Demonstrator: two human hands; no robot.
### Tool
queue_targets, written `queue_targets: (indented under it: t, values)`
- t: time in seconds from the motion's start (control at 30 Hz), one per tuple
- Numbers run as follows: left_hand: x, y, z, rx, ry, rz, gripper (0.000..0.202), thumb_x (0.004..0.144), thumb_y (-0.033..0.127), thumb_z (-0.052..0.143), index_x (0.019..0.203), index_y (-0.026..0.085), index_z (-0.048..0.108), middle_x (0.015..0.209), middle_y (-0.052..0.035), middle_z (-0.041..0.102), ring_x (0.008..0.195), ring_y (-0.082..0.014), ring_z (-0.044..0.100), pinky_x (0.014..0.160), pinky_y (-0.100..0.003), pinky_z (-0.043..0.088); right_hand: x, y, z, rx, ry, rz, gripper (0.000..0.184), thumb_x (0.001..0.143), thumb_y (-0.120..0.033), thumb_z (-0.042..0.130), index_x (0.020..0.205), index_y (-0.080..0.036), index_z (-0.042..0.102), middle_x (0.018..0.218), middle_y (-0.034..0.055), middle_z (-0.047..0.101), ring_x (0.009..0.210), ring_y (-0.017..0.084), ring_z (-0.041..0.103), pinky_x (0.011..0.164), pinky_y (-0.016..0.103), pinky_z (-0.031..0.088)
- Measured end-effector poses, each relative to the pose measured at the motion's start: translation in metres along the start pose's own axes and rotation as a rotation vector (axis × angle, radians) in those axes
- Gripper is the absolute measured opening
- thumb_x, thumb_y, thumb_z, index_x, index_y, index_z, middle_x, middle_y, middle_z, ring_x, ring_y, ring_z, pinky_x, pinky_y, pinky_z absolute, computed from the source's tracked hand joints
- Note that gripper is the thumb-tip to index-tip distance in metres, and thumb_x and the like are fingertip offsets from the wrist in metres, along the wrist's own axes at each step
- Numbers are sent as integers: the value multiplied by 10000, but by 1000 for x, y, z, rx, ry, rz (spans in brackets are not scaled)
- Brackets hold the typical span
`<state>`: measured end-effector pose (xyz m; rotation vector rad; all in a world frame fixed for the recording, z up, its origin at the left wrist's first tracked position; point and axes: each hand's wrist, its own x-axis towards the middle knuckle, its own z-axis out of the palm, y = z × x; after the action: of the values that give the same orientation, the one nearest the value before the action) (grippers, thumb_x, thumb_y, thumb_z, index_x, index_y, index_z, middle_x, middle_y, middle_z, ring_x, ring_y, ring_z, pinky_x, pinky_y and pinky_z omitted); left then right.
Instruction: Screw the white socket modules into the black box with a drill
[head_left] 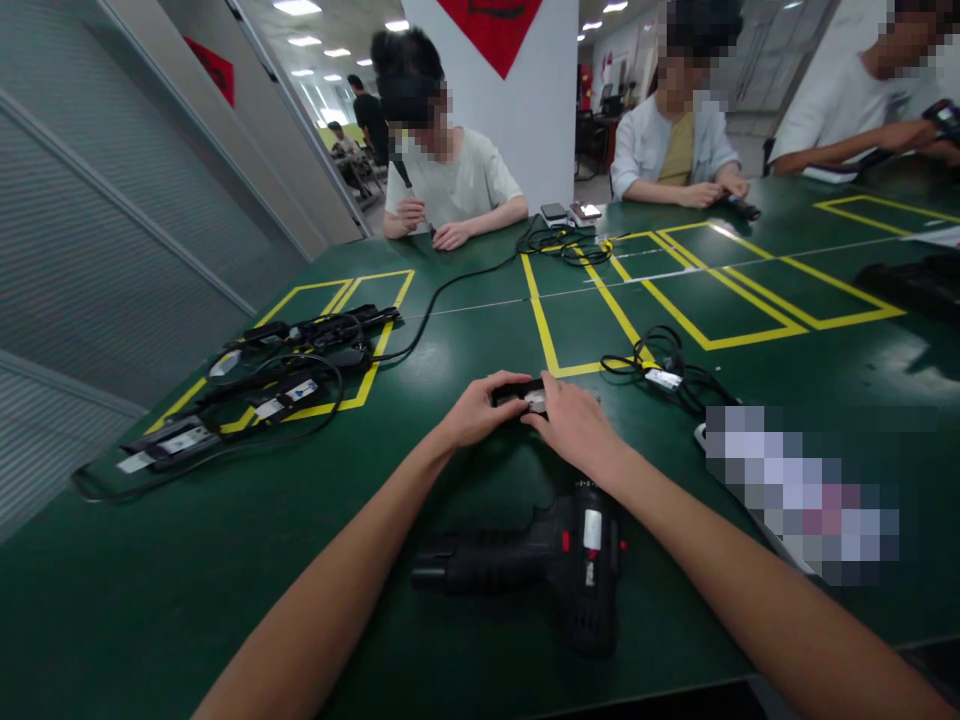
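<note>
Both hands grip a small black case-like object (535, 401) just above or on the green table; a pale, shiny patch shows on it, and its exact kind is not clear. My left hand (484, 408) has its fingers curled round the left end, thumb along the near side. On the right end, my right hand (574, 418) presses with fingers over the top and thumb in front. Between my forearms a black cordless drill (592, 570) with red accents lies on its side, its handle pointing left; neither hand touches it.
Black cables and adapters (285, 365) lie in a heap at left. A coiled cord (664, 375) leads to a power strip (701, 435), mostly blurred, at right. Yellow tape rectangles (555, 340) mark the green table (450, 330). Several people sit across it, one holding a screwdriver-like tool (403, 172).
</note>
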<state>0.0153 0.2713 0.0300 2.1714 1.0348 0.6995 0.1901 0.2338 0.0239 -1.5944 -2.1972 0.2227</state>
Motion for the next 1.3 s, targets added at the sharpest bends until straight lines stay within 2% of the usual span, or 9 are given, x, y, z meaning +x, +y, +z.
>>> queue_targets:
  t: [0.33, 0.5, 0.57, 0.7, 0.8, 0.87, 0.97, 1.1, 1.3]
  values:
    - [-11, -4, 9, 4, 136, 118, 338, 841, 280, 552, 1162, 178, 523, 1204, -104, 546, 1020, -268, 557, 826, -498, 466, -4, 1, -4, -56, -24, -15, 491, 804, -458, 522, 1159, -126, 451, 978, 155, 613, 887, 287, 576, 728, 383, 420]
    - [-11, -7, 14, -18, 166, 150, 334, 840, 279, 553, 1157, 177, 526, 1201, -103, 548, 1015, -266, 560, 820, -493, 471, -7, 13, -7, -40, -24, -60, 529, 823, -388, 494, 1272, -125, 397, 1047, 167, 610, 952, 292, 568, 783, 402, 419]
    - [-11, -8, 15, -31, 186, 155, 331, 841, 279, 553, 1155, 176, 527, 1192, -103, 553, 1003, -263, 566, 811, -487, 478, -5, 19, -8, 1, 2, -105, 486, 836, -374, 467, 1255, -128, 439, 1081, 161, 606, 992, 279, 557, 825, 395, 412]
    - [-12, -6, 15, -42, 312, 143, 344, 839, 277, 555, 1166, 176, 519, 1221, -107, 536, 1021, -270, 558, 818, -494, 474, 3, 31, -12, 125, 168, -133, 322, 854, -304, 421, 1071, -143, 597, 1037, 117, 635, 991, 232, 553, 891, 361, 383]
    - [-19, 6, 11, -16, 455, 118, 333, 846, 279, 543, 1163, 177, 519, 1228, -107, 529, 1039, -273, 546, 832, -501, 462, 9, 41, -11, 251, 375, -40, 285, 853, -265, 394, 918, -149, 646, 952, 98, 657, 938, 213, 563, 877, 343, 387]
    - [-28, 22, 9, 27, 499, 100, 302, 854, 282, 530, 1135, 173, 534, 1188, -101, 552, 1017, -263, 556, 826, -491, 464, 12, 48, -8, 368, 487, 72, 306, 854, -274, 372, 872, -146, 650, 914, 97, 665, 895, 208, 578, 840, 335, 405]
    - [-42, 52, 7, 120, 411, 84, 207, 862, 276, 517, 1022, 162, 582, 1026, -71, 613, 895, -220, 593, 773, -443, 483, 14, 57, 0, 558, 560, 239, 346, 850, -305, 351, 870, -129, 647, 864, 99, 675, 827, 199, 603, 771, 319, 434]
    - [-52, 83, 14, 236, 164, 103, 143, 874, 227, 494, 946, 156, 596, 891, -38, 625, 824, -192, 598, 726, -396, 493, 15, 63, 10, 627, 562, 270, 346, 829, -326, 377, 851, -119, 654, 860, 105, 679, 821, 198, 609, 760, 309, 437]
    - [-51, 77, 31, 409, -96, 155, 159, 856, 241, 527, 968, 154, 599, 925, -48, 633, 840, -204, 606, 737, -418, 496, 15, 64, 17, 582, 481, 253, 333, 813, -319, 392, 829, -128, 664, 764, 83, 673, 708, 181, 600, 693, 287, 430]
